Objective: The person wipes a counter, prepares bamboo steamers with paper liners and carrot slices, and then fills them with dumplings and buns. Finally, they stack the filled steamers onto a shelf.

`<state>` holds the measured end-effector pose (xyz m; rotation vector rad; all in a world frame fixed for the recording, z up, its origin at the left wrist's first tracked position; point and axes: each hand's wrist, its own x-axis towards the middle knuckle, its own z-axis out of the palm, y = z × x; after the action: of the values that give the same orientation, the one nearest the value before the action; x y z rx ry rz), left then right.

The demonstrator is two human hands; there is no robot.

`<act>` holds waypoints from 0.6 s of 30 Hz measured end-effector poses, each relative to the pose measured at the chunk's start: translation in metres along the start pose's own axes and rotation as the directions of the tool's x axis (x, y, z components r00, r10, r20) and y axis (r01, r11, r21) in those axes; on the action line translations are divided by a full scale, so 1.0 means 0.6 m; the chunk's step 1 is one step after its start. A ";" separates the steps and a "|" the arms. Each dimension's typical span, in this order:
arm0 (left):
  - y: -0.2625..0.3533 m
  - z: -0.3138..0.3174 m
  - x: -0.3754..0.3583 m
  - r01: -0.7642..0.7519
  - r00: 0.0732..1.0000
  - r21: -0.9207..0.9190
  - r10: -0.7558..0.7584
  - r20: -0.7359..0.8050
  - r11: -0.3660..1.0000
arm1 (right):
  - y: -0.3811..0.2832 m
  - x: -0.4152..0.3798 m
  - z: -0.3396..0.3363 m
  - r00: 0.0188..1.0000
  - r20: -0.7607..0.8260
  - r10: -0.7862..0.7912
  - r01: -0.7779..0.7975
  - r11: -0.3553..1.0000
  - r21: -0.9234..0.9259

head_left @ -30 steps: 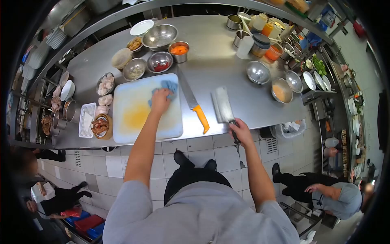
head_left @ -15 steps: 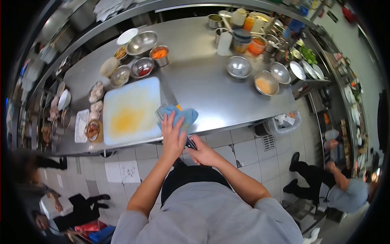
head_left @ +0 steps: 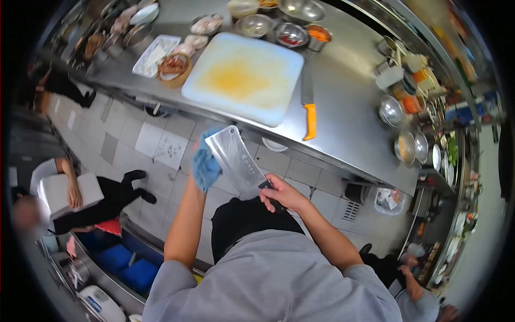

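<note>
My right hand is wrapped around the black handle of a cleaver, whose broad steel blade points up and left. At the far end of the blade is a blue cloth, bunched in my left hand; the cloth hides most of its fingers. The cleaver is over the floor, in front of the table edge. On the steel table lies a white cutting board with a yellow-orange stain. Right of the board lies a knife with an orange handle.
Left of the board are a white tray and a bowl of reddish-brown food. Metal bowls stand behind it. More bowls and bottles are at the right. One person carries a white box at left; another is at lower right.
My view has turned, so the table appears shifted. The cleaver and cloth have come off the table edge toward my body. The cloth is now at the blade's far end, and the orange-handled knife shows fully.
</note>
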<state>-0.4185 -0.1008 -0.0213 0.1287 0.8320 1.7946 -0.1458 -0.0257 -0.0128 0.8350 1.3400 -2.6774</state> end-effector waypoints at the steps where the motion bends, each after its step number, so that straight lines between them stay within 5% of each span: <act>1: -0.014 0.025 -0.058 -0.034 0.996 -0.003 0.034 -0.084 0.999 | 0.028 0.026 -0.007 0.998 -0.008 0.059 -0.059 0.998 0.003; 3: -0.061 -0.044 -0.104 0.127 0.961 -0.345 -0.202 -0.189 0.930 | 0.092 0.085 -0.024 0.984 -0.018 0.178 -0.177 0.984 0.007; 6: -0.160 -0.221 -0.194 0.330 0.883 -0.283 -0.401 -0.245 0.901 | 0.175 0.127 -0.030 0.950 -0.236 0.205 -0.224 0.973 -0.055; 9: -0.152 -0.229 -0.277 0.406 0.842 -0.389 -0.504 -0.193 0.827 | 0.243 0.172 -0.064 0.846 -0.499 0.189 -0.212 0.977 0.012; 12: -0.193 -0.307 -0.304 0.366 0.791 -0.431 -0.520 -0.322 0.824 | 0.277 0.227 -0.145 0.723 -0.682 0.109 -0.068 0.994 0.087; 18: -0.180 -0.354 -0.311 0.151 0.831 -0.568 -0.415 -0.370 0.809 | 0.249 0.363 -0.275 0.515 -0.854 0.075 0.216 0.953 0.214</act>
<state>-0.3587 -0.3467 -0.1872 -0.8001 0.6228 1.7030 -0.2195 0.0487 -0.3063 2.4472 1.0037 -2.5775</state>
